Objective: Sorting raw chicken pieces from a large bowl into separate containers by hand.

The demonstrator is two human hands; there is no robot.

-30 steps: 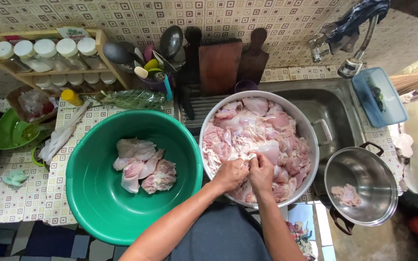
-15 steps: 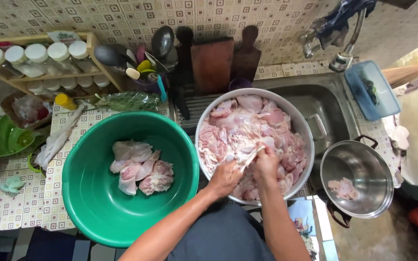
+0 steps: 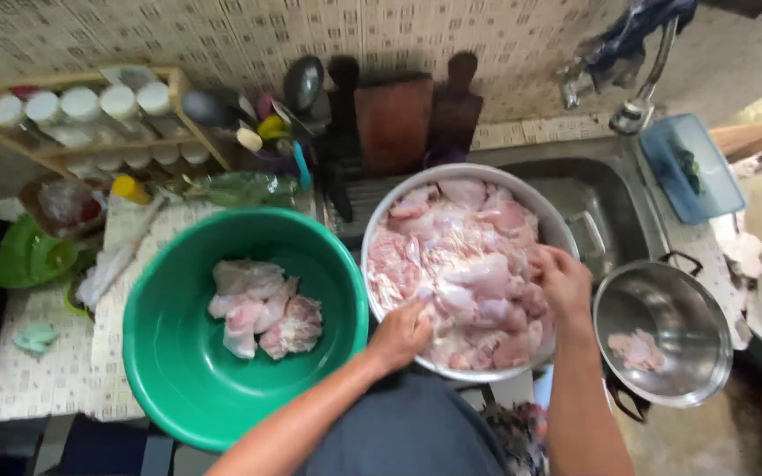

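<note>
Both hands are down in the metal bowl (image 3: 399,204) of raw chicken (image 3: 465,264). The left hand (image 3: 401,335) rests at the near rim, fingers curled into the pink, wet pieces; whether it grips one I cannot tell. The right hand (image 3: 560,284) lies on the pile's right side, fingers bent over a pale piece, grip likewise unclear.

Left of the left fingers sits a round green plastic basin (image 3: 178,370) with a few skinned pieces (image 3: 262,307) at its bottom. Right of the right fingers stands a shiny steel pot (image 3: 672,308) with black handles, holding one small scrap. Beyond the fingers, a wooden rack (image 3: 90,115) carries white-capped jars; a clear bag (image 3: 235,187) lies just beside it, and a blue lidded box (image 3: 690,172) sits by the steel sink (image 3: 593,189). The counter (image 3: 37,379) and wall are small patterned tiles, cream and brown.
</note>
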